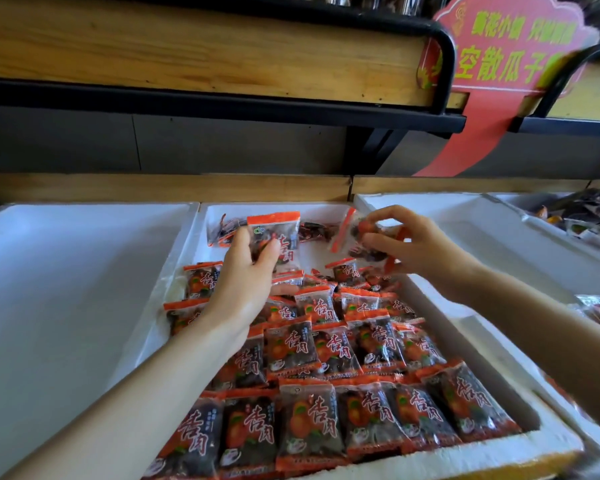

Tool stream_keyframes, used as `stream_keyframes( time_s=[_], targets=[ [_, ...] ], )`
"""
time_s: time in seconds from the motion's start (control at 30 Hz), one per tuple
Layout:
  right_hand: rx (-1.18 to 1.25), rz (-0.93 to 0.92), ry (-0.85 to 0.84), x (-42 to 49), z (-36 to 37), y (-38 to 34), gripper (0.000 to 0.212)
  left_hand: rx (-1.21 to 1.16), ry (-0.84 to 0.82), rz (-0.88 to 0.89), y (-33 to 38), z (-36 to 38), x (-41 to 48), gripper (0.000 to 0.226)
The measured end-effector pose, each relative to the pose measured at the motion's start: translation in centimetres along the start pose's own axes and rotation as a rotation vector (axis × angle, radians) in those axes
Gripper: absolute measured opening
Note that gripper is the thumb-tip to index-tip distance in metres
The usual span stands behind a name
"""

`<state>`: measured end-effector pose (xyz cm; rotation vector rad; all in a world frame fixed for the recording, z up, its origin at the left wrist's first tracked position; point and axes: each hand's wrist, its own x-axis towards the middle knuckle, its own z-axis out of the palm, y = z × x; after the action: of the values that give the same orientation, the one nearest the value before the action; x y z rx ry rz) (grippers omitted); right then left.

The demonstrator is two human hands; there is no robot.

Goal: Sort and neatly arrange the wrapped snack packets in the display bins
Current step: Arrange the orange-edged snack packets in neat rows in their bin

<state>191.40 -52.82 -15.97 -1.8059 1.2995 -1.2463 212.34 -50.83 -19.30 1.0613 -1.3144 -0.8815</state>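
A white foam bin (492, 372) in the middle holds several orange-and-black snack packets (309, 420) laid in neat overlapping rows toward the front. Loose packets (317, 230) lie scattered at its far end. My left hand (246, 275) holds one packet (278, 233) upright over the far part of the bin, thumb and fingers pinching its lower half. My right hand (406, 244) pinches another packet (352, 237), tilted, just right of it and at about the same height.
Left of the bin lies a flat white foam surface (66, 289). Another white foam bin (465, 230) stands to the right, with mixed packets (589, 216) beyond it. A wooden shelf (201, 53) with a black frame hangs overhead, and a red sign (506, 53) is at upper right.
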Motion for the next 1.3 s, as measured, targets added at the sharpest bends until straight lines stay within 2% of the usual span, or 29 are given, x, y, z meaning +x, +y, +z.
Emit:
stream_keyframes(
  time_s=[0.1, 0.2, 0.3, 0.33, 0.5, 0.6, 0.73, 0.8, 0.87, 0.93, 1.1, 1.17, 1.23, 1.3],
  targets=[
    [-0.315, 0.019, 0.033, 1.9, -1.3, 1.8, 0.04, -0.039, 0.029, -0.01, -0.1, -0.9, -0.1, 0.025],
    [-0.509, 0.086, -0.081, 3.2, -1.2, 3.3, 0.035, -0.026, 0.038, -0.01, -0.1, -1.2, -0.4, 0.029],
    [-0.58, 0.128, -0.315, 3.6, -0.2, 4.6, 0.022, -0.005, 0.039, -0.024, -0.1, -1.4, -0.8, 0.026],
    [-0.591, 0.127, -0.362, 3.7, 0.2, 5.0, 0.024, -0.002, 0.037, -0.033, -0.2, -1.4, -0.8, 0.025],
    [-0.733, 0.101, -0.377, 4.1, 1.6, 6.4, 0.031, 0.01, 0.04, -0.062, -0.3, -1.6, -1.1, 0.023],
    [-0.657, 0.13, -0.356, 4.1, 1.7, 6.8, 0.033, 0.013, 0.037, -0.068, -0.5, -1.6, -1.0, 0.026],
    [-0.531, 0.035, -0.282, 3.9, 2.2, 7.0, 0.044, 0.005, 0.038, -0.074, -0.4, -1.1, -0.9, 0.022],
    [-0.474, 0.012, -0.314, 3.8, 2.6, 7.1, 0.046, 0.001, 0.027, -0.08, -0.4, -0.6, -0.9, 0.024],
    [-0.407, 0.003, -0.344, 3.6, 2.9, 7.2, 0.046, -0.036, -0.001, -0.093, -0.4, -0.1, -0.9, 0.014],
    [-0.352, -0.018, -0.338, 3.5, 3.0, 7.3, 0.042, -0.07, -0.018, -0.102, -0.5, 0.2, -0.9, 0.013],
    [-0.391, -0.06, -0.342, 3.2, 3.4, 7.0, 0.037, -0.049, -0.077, -0.136, -1.1, 0.2, -1.0, 0.021],
    [-0.436, -0.101, -0.247, 2.9, 3.3, 6.7, 0.034, -0.02, -0.109, -0.138, -1.5, 0.1, -1.1, 0.027],
    [-0.298, -0.103, -0.135, 2.1, 3.2, 5.6, 0.03, 0.002, -0.139, -0.124, -1.6, 0.1, -1.2, 0.034],
    [-0.055, -0.074, -0.126, 1.0, 3.2, 3.7, 0.029, 0.009, -0.162, -0.095, -1.7, 0.3, -1.1, 0.033]
  ],
)
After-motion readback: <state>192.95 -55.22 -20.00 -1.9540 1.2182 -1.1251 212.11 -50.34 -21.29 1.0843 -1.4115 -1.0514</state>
